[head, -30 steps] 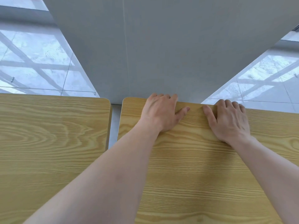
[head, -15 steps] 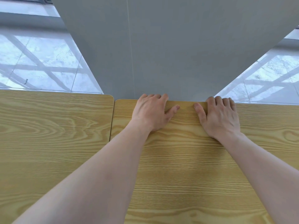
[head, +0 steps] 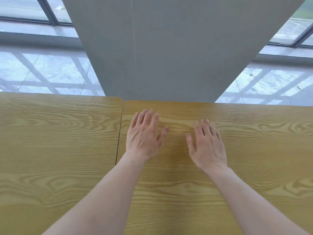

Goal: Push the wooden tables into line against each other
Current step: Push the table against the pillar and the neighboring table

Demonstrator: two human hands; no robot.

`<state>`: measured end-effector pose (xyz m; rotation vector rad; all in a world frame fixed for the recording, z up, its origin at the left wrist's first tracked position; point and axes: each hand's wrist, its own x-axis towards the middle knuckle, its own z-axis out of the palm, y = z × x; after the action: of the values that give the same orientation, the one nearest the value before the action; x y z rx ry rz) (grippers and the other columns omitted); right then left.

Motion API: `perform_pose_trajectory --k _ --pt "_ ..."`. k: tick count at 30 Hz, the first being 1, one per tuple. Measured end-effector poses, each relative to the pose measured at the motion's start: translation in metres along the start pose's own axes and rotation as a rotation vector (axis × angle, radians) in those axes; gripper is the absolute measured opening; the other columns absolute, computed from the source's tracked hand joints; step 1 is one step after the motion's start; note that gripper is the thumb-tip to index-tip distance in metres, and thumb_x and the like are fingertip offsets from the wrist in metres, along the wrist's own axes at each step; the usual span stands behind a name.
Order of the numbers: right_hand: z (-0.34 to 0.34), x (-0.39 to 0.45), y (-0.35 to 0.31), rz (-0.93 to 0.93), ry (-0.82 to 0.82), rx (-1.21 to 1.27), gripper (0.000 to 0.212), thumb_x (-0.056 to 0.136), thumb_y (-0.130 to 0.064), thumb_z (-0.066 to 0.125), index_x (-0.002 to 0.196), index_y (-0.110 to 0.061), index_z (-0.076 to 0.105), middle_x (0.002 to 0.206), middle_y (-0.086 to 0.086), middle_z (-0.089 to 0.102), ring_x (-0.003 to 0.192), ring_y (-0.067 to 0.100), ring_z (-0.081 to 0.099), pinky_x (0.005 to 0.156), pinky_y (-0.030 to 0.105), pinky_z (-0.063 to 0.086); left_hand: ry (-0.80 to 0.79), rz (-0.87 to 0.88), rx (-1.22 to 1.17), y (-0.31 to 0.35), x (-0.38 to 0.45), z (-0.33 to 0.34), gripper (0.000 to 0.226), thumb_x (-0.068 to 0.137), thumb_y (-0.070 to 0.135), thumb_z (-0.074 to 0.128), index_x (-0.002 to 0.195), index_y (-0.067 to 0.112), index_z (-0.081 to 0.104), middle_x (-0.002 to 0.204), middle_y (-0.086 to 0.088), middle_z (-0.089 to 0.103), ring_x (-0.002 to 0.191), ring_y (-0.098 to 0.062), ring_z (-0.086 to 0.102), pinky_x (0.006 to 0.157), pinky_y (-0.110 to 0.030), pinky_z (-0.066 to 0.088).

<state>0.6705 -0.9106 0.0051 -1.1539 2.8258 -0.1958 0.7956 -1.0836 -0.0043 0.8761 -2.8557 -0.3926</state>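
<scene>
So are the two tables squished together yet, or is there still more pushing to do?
Nearly done. The left table and the right table meet side to side, with only a thin dark seam between them. In hand: the left hand and right hand are open over the right table, gripping nothing. Left: the right table's far edge sits slightly nearer the person than the left one's, so perhaps one small nudge forward.

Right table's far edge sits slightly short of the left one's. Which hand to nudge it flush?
Probably left hand: it's on the right table beside the seam; right hand lies farther away.
</scene>
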Motion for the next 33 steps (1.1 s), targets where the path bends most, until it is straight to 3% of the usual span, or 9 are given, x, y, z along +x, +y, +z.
perform_pose_trajectory --k 3,11,16,23,33 --pt "0.002 -0.049 -0.002 -0.01 -0.003 0.026 0.06 0.103 -0.049 0.024 0.148 -0.015 0.044 0.157 0.009 0.042 0.152 0.027 0.026 0.124 0.041 0.022 0.006 -0.031 0.005 0.007 -0.054 -0.004 0.063 0.101 0.061 0.023 0.15 0.025 0.038 0.161 0.001 0.036 0.152 -0.022 0.026 0.126 -0.043 0.014" --pt "0.001 -0.213 0.029 -0.077 0.001 0.037 0.055 0.102 -0.043 0.04 0.149 -0.015 0.044 0.158 0.011 0.041 0.151 0.027 0.028 0.122 0.042 0.023 0.036 -0.128 -0.013 0.071 -0.235 0.009 0.064 0.1 0.062 0.025 0.154 0.028 0.032 0.164 0.003 0.031 0.155 -0.02 0.019 0.127 -0.04 0.008" --pt "0.015 -0.299 0.051 -0.125 0.004 0.02 0.06 0.101 -0.049 0.03 0.148 -0.014 0.045 0.158 0.012 0.04 0.151 0.028 0.028 0.121 0.044 0.026 0.007 -0.152 -0.036 0.113 -0.328 0.029 0.064 0.1 0.061 0.025 0.156 0.03 0.03 0.166 0.004 0.026 0.156 -0.019 0.014 0.127 -0.041 0.007" --pt "0.048 -0.33 0.047 -0.135 0.014 0.021 0.065 0.101 -0.056 0.03 0.155 -0.02 0.035 0.166 0.012 0.024 0.156 0.028 0.013 0.126 0.047 0.015 -0.017 -0.151 -0.014 0.112 -0.364 0.059 0.065 0.102 0.061 0.027 0.16 0.032 0.024 0.169 0.007 0.018 0.158 -0.016 0.002 0.127 -0.042 0.005" --pt "0.048 -0.33 0.042 -0.104 0.072 -0.02 0.066 0.1 -0.056 0.034 0.154 -0.017 0.038 0.165 0.014 0.026 0.156 0.03 0.014 0.126 0.049 0.014 -0.003 -0.159 -0.043 0.11 -0.362 0.057 0.066 0.1 0.063 0.032 0.158 0.034 0.025 0.168 0.009 0.019 0.157 -0.015 0.002 0.127 -0.042 0.003"
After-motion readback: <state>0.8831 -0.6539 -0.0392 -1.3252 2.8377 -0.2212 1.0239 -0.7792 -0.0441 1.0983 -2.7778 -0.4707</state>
